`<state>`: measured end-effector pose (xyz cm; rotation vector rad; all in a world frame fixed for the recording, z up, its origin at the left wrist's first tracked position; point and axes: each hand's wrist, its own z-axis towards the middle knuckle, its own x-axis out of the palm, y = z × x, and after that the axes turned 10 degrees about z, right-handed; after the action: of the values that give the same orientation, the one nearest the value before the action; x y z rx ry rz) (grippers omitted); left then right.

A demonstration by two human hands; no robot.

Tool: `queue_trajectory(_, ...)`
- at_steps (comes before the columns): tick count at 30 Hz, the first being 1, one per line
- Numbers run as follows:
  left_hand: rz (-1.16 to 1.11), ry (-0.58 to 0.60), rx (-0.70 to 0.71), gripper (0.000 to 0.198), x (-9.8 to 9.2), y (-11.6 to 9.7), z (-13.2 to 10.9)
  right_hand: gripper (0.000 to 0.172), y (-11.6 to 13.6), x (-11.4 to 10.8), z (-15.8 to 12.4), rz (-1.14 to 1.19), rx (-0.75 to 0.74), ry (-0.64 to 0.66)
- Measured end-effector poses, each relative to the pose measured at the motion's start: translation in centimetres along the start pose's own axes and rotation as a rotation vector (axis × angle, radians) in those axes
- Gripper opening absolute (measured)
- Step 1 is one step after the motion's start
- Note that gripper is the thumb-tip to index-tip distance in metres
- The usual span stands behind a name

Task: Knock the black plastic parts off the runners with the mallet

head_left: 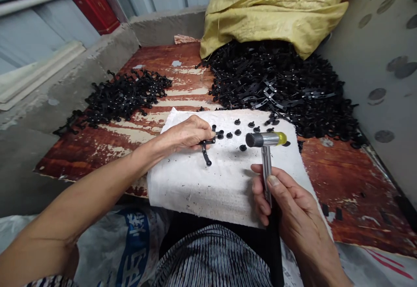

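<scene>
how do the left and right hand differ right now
The left hand pinches a black plastic piece, while the right hand grips a metal-handled hammer. The left hand sits farther forward over the white cloth; the right hand is nearer the cloth's right edge. Both hands are bare.

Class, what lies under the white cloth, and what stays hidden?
The cloth rests on a peeling red-painted board; the board's surface beneath it is covered from view.
</scene>
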<state>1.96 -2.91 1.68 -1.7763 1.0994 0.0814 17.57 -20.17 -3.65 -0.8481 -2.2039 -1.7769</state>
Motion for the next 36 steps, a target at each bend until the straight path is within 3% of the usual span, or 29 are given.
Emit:
queue_trajectory(4,0.037,0.006,0.008,0.035,-0.2,0.2,0.2,0.029,-0.3,-0.5,-0.1,-0.014,0.005,0.057)
queue_trajectory(7,0.062,0.025,0.028,0.033,-0.3,0.4,0.5,0.028,0.5,-0.5,-0.1,-0.239,-0.058,0.111)
queue_trajectory(12,0.093,0.014,0.021,0.031,-0.3,0.5,0.6,0.035,3.1,0.4,0.8,-0.83,-0.504,0.146)
queue_trajectory(15,0.101,0.02,0.015,0.032,-0.3,0.4,0.4,0.049,3.8,0.8,2.3,-0.993,-0.769,0.198)
queue_trajectory(17,0.093,0.031,0.027,0.031,-0.4,0.4,0.4,0.056,3.6,0.7,3.4,-1.083,-0.854,0.229)
queue_trajectory(22,0.074,0.04,0.072,0.029,-0.6,1.1,0.8,0.057,3.2,0.3,5.1,-1.386,-0.756,0.328)
queue_trajectory(28,0.026,0.097,0.144,0.027,-0.6,2.2,1.4,0.06,4.0,1.6,4.2,-1.175,-0.922,0.229)
queue_trajectory(33,0.053,0.056,0.095,0.029,-0.4,1.8,1.2,0.057,3.7,1.3,5.0,-1.355,-0.751,0.326)
queue_trajectory(36,0.034,0.058,0.1,0.031,-0.3,1.9,1.2,0.055,4.1,1.5,5.1,-1.15,-0.823,0.256)
